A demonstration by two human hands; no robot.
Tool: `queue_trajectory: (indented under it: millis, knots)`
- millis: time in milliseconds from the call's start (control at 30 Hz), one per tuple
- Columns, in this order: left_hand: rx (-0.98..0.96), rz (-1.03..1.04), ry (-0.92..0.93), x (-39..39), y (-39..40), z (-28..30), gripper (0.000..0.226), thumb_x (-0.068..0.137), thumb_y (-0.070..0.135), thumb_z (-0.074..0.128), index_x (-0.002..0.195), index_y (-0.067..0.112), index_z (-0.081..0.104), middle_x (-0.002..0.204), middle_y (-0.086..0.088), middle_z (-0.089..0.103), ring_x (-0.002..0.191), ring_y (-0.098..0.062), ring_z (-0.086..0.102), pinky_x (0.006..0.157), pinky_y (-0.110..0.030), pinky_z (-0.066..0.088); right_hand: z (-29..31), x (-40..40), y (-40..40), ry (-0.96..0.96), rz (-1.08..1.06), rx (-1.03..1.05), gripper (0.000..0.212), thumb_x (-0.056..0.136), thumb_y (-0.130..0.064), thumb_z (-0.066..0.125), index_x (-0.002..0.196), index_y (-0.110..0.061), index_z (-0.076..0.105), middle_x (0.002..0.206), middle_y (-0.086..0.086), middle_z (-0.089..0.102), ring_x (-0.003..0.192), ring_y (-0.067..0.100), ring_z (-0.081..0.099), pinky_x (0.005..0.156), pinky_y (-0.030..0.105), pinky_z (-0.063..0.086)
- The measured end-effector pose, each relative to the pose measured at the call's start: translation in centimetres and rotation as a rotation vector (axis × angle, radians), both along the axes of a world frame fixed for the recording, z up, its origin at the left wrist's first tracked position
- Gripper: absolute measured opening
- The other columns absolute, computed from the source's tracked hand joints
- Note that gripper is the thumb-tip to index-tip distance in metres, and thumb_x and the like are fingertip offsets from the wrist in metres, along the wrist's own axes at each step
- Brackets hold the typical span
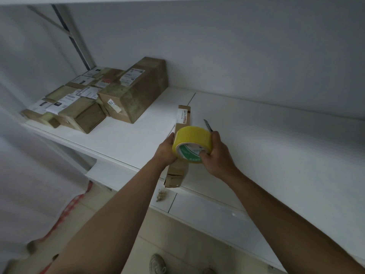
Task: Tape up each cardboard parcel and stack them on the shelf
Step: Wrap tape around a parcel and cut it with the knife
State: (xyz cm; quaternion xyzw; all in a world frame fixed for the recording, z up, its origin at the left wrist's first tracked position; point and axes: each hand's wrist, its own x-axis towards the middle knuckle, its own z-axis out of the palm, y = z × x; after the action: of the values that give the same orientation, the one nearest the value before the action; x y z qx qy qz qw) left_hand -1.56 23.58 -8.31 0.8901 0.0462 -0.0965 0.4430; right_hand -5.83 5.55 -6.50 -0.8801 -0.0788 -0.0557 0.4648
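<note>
Right hand grips tape roll and knife — left hand clasps parcel on shelf

glossy yellow tape roll, matt cardboard parcel — smooth white shelf

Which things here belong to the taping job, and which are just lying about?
In the job:
yellow tape roll, gripped by right hand
long parcel, steadied by left hand
stacked parcels
shelf
knife

Lying about:
scraps
shoe
</note>
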Motion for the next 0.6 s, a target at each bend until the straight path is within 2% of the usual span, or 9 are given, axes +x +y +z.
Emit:
queue_trajectory:
  millis: [67,133,267,333,400,500,600]
  knots:
    - [0.029,0.045,-0.014,0.0,0.6,0.0,0.046,0.107,0.04,0.034,0.142,0.014,0.051,0.139,-0.011,0.057,0.129,-0.032,0.051,0.109,-0.039,0.038,0.3,0.2,-1.3,-0.008,-0.006,-0.106,0.032,0.09,-0.013,0.062,0.105,-0.017,0.035,0.096,0.005,0.049,0.082,0.024,0.049,0.066,0.032,0.035]
    - [0.07,0.08,-0.03,0.1,1.3,0.2,0.052,0.108,0.044,0.024,0.14,0.016,0.053,0.136,-0.012,0.059,0.127,-0.034,0.053,0.104,-0.037,0.039,0.8,0.4,-2.9,0.019,0.005,-0.241,0.03,0.091,-0.015,0.061,0.106,-0.018,0.035,0.096,0.002,0.048,0.082,0.024,0.048,0.066,0.032,0.035]
    - [0.203,0.0,-0.138,0.2,1.1,0.3,0.051,0.108,0.044,0.026,0.157,0.031,0.024,0.142,-0.014,0.056,0.123,-0.039,0.055,0.106,-0.043,0.042,0.7,0.7,-4.3,0.091,0.009,-0.35,0.03,0.091,-0.015,0.058,0.103,-0.021,0.031,0.098,0.001,0.046,0.084,0.025,0.047,0.066,0.033,0.033]
    - [0.272,-0.05,-0.202,0.1,0.7,0.5,0.047,0.108,0.042,0.027,0.154,0.031,0.031,0.137,-0.015,0.059,0.121,-0.038,0.057,0.102,-0.042,0.044,0.4,0.6,-4.2,0.116,0.015,-0.371,0.03,0.092,-0.017,0.058,0.104,-0.021,0.031,0.101,0.001,0.046,0.089,0.029,0.051,0.068,0.033,0.034]
    - [0.32,-0.046,-0.189,0.1,0.4,0.8,0.048,0.108,0.044,0.026,0.152,0.03,0.034,0.138,-0.016,0.058,0.122,-0.039,0.056,0.103,-0.043,0.043,-0.2,0.5,-3.9,0.141,0.02,-0.389,0.03,0.092,-0.019,0.058,0.11,-0.018,0.034,0.105,0.004,0.049,0.096,0.032,0.055,0.07,0.034,0.036]
    - [0.355,-0.031,-0.104,0.1,-0.6,1.0,0.048,0.108,0.043,0.023,0.153,0.025,0.025,0.138,-0.02,0.056,0.118,-0.042,0.056,0.101,-0.047,0.043,-1.1,0.3,-3.4,0.158,0.028,-0.4,0.035,0.093,-0.021,0.058,0.119,-0.014,0.036,0.115,0.008,0.053,0.101,0.033,0.057,0.072,0.036,0.039]
    - [0.342,0.01,-0.065,0.1,-1.7,1.0,0.048,0.106,0.045,0.023,0.149,0.025,0.019,0.136,-0.019,0.056,0.113,-0.042,0.058,0.099,-0.051,0.046,-1.6,0.1,-2.7,0.176,0.031,-0.364,0.034,0.092,-0.019,0.058,0.118,-0.016,0.036,0.113,0.008,0.054,0.099,0.034,0.057,0.076,0.041,0.047]
